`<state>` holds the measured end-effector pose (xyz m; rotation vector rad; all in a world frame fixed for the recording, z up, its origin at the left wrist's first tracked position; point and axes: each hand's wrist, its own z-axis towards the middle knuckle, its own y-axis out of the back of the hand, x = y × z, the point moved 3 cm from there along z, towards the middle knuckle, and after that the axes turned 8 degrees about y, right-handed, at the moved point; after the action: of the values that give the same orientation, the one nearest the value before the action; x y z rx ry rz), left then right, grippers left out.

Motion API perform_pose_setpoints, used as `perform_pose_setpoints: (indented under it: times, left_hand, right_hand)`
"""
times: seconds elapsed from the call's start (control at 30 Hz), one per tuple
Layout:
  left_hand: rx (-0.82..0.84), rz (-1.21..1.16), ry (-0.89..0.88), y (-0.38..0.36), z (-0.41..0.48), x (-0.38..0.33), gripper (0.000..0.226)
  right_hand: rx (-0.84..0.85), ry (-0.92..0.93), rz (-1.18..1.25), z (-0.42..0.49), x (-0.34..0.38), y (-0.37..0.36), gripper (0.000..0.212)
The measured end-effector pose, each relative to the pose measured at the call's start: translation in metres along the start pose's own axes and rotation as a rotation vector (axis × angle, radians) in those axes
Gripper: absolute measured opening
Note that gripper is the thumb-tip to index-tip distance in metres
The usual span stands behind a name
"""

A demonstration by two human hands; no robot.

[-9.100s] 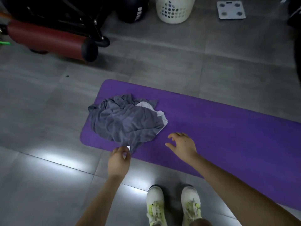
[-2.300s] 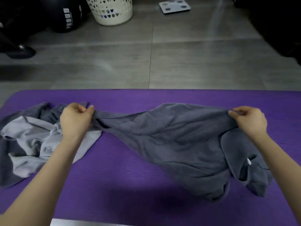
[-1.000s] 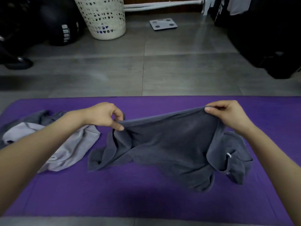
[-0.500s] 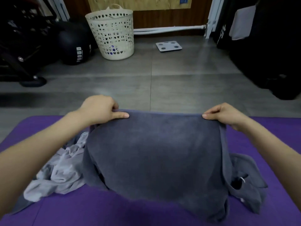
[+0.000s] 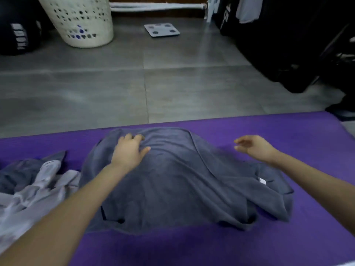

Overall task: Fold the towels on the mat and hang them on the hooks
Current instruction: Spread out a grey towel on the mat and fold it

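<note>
A dark grey towel (image 5: pixel 178 185) lies spread and rumpled across the purple mat (image 5: pixel 278 131), its right side bunched with a small white tag showing. My left hand (image 5: pixel 128 150) rests palm-down on the towel's far left part, fingers apart. Just past the towel's right edge, my right hand (image 5: pixel 253 147) hovers over the mat, open and holding nothing. A crumpled heap of a light grey towel (image 5: pixel 38 189) and another dark one lies at the mat's left end. No hooks are in view.
Grey tiled floor stretches beyond the mat. A white perforated laundry basket (image 5: pixel 82 20) stands at the back left beside a black ball (image 5: pixel 17 33). A bathroom scale (image 5: pixel 162 30) lies on the floor at the back. Dark equipment (image 5: pixel 307 45) fills the right side.
Both hands held the dark towel's top edge up in the air; the towel has been laid down on the mat. My right hand has let go, and my left now presses flat on it.
</note>
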<state>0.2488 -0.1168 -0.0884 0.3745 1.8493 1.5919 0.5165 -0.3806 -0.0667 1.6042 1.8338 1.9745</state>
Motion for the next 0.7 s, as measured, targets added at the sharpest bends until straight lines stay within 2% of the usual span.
perform_pose_setpoints:
  times: [0.1,0.13,0.2,0.23,0.3,0.37,0.43,0.5,0.57,0.63,0.7]
  left_hand:
    - [0.086,-0.065,-0.182,-0.026,-0.013,-0.046,0.03]
    - [0.124,-0.083,-0.243,-0.032,-0.018,-0.065,0.027]
    - [0.2,-0.095,-0.354,-0.042,-0.028,-0.108,0.026]
    - [0.236,-0.091,-0.405,-0.047,-0.032,-0.129,0.026]
    - [0.322,-0.077,-0.509,-0.058,-0.041,-0.17,0.026]
    - [0.418,-0.043,-0.604,-0.07,-0.049,-0.209,0.027]
    - [0.498,0.061,-0.665,-0.083,-0.057,-0.244,0.033]
    - [0.535,0.193,-0.708,-0.096,-0.064,-0.274,0.043]
    - [0.582,0.268,-0.708,-0.108,-0.07,-0.295,0.054]
    - [0.583,0.238,-0.679,-0.113,-0.072,-0.314,0.059]
    - [0.514,0.117,-0.627,-0.107,-0.066,-0.335,0.047]
  right_hand:
    - [0.138,-0.066,-0.17,-0.054,-0.054,0.013,0.034]
    - [0.178,-0.095,-0.204,-0.069,-0.067,0.018,0.046]
    - [0.206,-0.137,-0.27,-0.088,-0.1,0.022,0.087]
    - [0.213,-0.163,-0.308,-0.094,-0.118,0.02,0.097]
    - [0.21,-0.162,-0.441,-0.103,-0.145,0.01,0.092]
    - [0.143,-0.072,-0.556,-0.108,-0.157,-0.002,0.09]
    - [-0.001,0.076,-0.566,-0.114,-0.167,-0.013,0.064]
    - [-0.127,0.22,-0.501,-0.121,-0.173,-0.016,0.037]
    - [-0.259,0.264,-0.372,-0.127,-0.172,-0.005,0.03]
    - [-0.335,0.167,-0.128,-0.127,-0.171,0.019,0.02]
    - [-0.362,0.076,0.069,-0.119,-0.177,0.046,0.014]
